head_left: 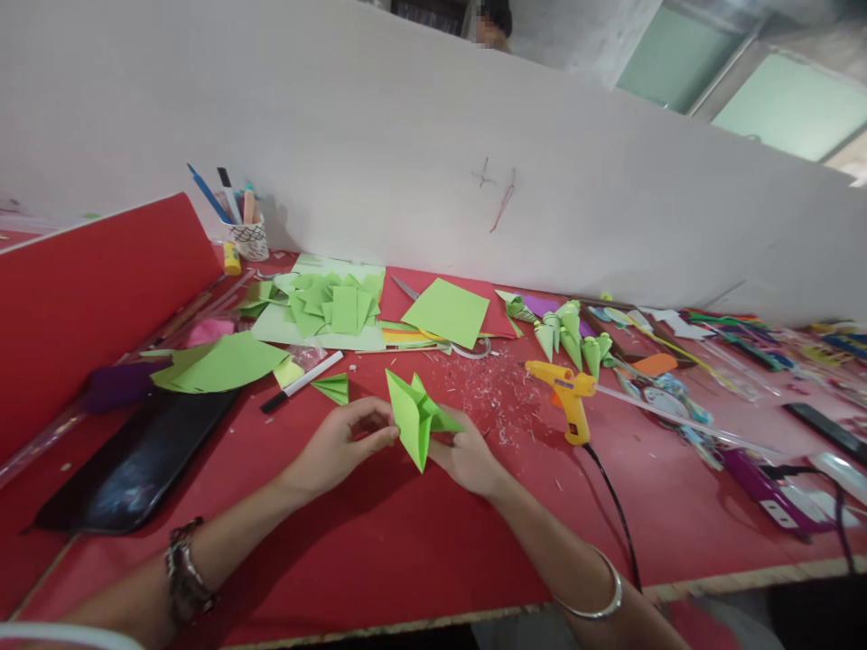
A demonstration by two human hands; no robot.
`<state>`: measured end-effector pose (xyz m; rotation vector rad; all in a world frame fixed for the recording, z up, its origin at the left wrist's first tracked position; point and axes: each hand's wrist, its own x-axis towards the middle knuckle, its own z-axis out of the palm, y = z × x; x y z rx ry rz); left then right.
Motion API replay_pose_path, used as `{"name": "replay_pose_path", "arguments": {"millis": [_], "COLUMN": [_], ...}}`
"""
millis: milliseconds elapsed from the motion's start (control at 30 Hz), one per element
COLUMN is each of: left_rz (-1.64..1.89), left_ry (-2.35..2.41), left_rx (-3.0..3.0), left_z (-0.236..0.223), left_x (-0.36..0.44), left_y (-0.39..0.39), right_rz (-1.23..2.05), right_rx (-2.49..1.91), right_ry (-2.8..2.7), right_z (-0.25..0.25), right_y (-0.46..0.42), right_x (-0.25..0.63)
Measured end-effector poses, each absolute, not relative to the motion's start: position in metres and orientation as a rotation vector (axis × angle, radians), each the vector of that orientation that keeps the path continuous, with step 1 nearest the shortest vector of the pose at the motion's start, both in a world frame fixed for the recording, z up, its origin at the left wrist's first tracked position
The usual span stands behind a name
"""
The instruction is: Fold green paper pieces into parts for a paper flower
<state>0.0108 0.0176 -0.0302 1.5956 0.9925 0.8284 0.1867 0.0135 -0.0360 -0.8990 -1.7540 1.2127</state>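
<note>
A folded bright green paper piece (411, 417) with pointed flaps is held up over the red table, between my two hands. On its left edge, my left hand (352, 441) closes with thumb and forefinger. My right hand (470, 459) grips the piece from the right, its fingers partly hidden behind the paper. Just beyond my left hand lies a small folded green triangle (331, 388), with a black-capped white marker (302, 382) beside it. Farther back, a green paper square (447, 311) rests partly over scissors (405, 288).
A yellow glue gun (565, 397) with a glue stick and black cord lies to the right. Green paper cones (570, 336) are behind it. At the left are a black phone (139, 469), green sheets (220, 363) and a pen cup (248, 241). A purple power strip (772, 492) sits far right.
</note>
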Motion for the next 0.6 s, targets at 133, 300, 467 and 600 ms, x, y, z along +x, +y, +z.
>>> {"name": "replay_pose_path", "arguments": {"millis": [133, 300, 467, 600], "left_rz": [0.813, 0.832, 0.852, 0.849], "left_ry": [1.034, 1.038, 1.016, 1.017], "left_rx": [1.553, 1.559, 1.532, 1.538], "left_z": [-0.03, -0.029, -0.034, -0.042], "left_x": [0.012, 0.013, 0.013, 0.013], "left_y": [0.017, 0.016, 0.017, 0.019], "right_rz": [1.262, 1.262, 1.26, 1.255], "right_rx": [-0.908, -0.941, -0.98, -1.014], "right_ry": [-1.707, -1.67, -1.643, -1.588], "right_z": [-0.035, -0.036, -0.042, -0.046], "right_y": [0.013, 0.013, 0.014, 0.015], "right_x": [0.185, 0.183, 0.183, 0.181]}}
